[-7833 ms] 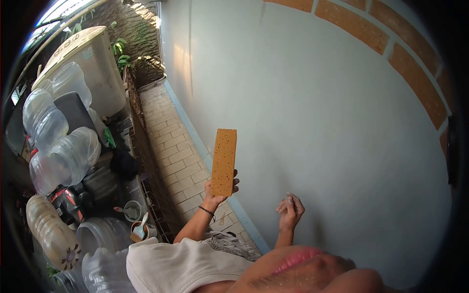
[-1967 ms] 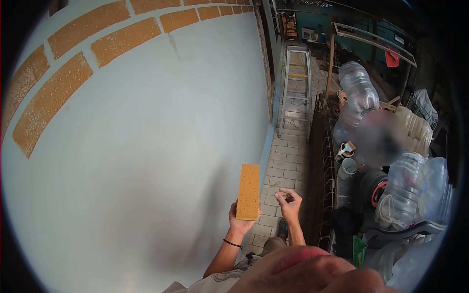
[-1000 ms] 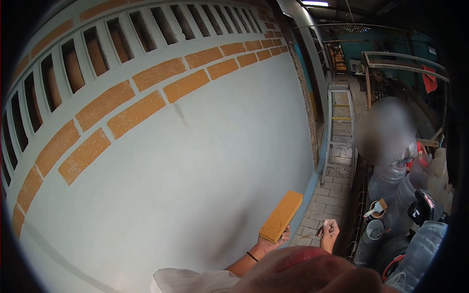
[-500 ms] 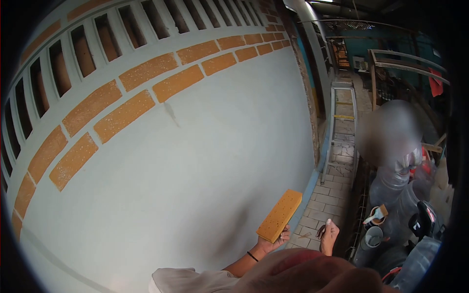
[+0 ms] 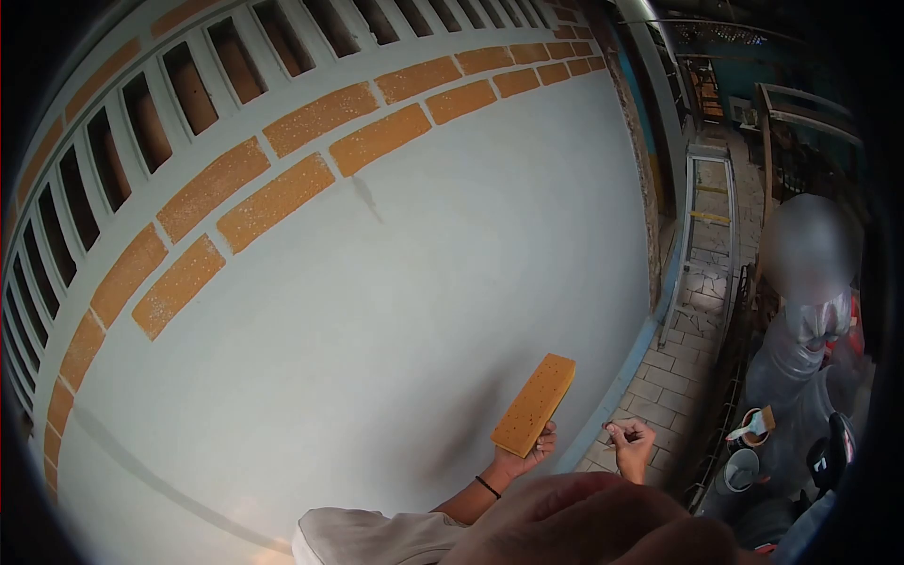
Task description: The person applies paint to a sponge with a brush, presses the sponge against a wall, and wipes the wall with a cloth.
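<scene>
My left hand [image 5: 527, 454], with a dark bracelet at the wrist, is closed around the lower end of an orange-yellow sponge block [image 5: 534, 405]. Small dark holes dot the sponge's broad face, and it is held tilted in front of the pale wall [image 5: 377, 330]. Right of it, my right hand [image 5: 631, 447] is raised with thumb and fingers drawn together. Whether a small thing sits between those fingertips I cannot make out. Orange brick-shaped prints [image 5: 278, 202] run in two staggered rows across the upper wall, below a row of upright vent slots [image 5: 193, 87].
A ladder [image 5: 706, 217] stands over the tiled walkway [image 5: 664, 386]. At the right, a paintbrush [image 5: 751, 427] rests across a can [image 5: 765, 438] beside a grey bucket [image 5: 741, 471]. Clear plastic containers [image 5: 782, 363] and a blurred shape [image 5: 812, 247] are behind them.
The view has swung left, so wall and walkway sit farther right in the picture. The sponge stays in my left hand. My right hand's fingers have turned toward the wall.
</scene>
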Tool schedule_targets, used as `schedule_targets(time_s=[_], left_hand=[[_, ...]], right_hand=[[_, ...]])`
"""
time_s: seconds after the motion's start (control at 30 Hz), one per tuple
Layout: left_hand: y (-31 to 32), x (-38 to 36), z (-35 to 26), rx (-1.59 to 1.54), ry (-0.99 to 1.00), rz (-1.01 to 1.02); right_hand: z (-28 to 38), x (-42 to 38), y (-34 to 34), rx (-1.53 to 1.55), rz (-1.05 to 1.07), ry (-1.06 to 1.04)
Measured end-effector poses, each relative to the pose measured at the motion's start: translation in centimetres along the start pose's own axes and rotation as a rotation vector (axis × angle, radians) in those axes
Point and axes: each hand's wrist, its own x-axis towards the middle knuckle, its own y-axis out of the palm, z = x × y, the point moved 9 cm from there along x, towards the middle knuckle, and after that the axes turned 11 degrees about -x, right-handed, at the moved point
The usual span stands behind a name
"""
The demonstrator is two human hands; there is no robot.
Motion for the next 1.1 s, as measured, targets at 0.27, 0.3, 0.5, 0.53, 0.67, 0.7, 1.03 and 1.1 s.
schedule_targets(time_s=[0.27,0.3,0.5,0.53,0.67,0.7,1.03,1.1], left_hand=[[-0.5,0.3,0.5,0.023,-0.019,-0.02],[-0.5,0.3,0.7,0.018,-0.024,-0.018],[-0.7,0.0,1.1,-0.004,-0.049,0.023],[-0.7,-0.2,1.2,-0.009,-0.045,0.027],[-0.9,-0.8,1.0,-0.019,-0.033,0.032],[-0.9,-0.9,1.0,-0.023,-0.033,0.032],[-0.9,0.2,3.7,-0.013,-0.146,0.034],[-0.9,0.8,4.6,-0.025,-0.18,0.042]], right_hand=[[-1.1,-1.0,-1.2,0.037,-0.019,-0.028],[-0.5,-1.3,-1.3,0.042,-0.038,-0.033],[3.2,-2.6,-1.3,-0.139,-0.084,-0.163],[3.6,-2.7,-1.5,-0.18,-0.082,-0.173],[3.5,-3.2,-1.8,-0.096,-0.089,-0.143],[3.5,-3.3,-1.8,-0.048,-0.071,-0.137],[4.6,-5.9,-5.3,-0.24,-0.113,-0.161],[5.4,-6.5,-6.4,-0.275,-0.138,-0.161]])
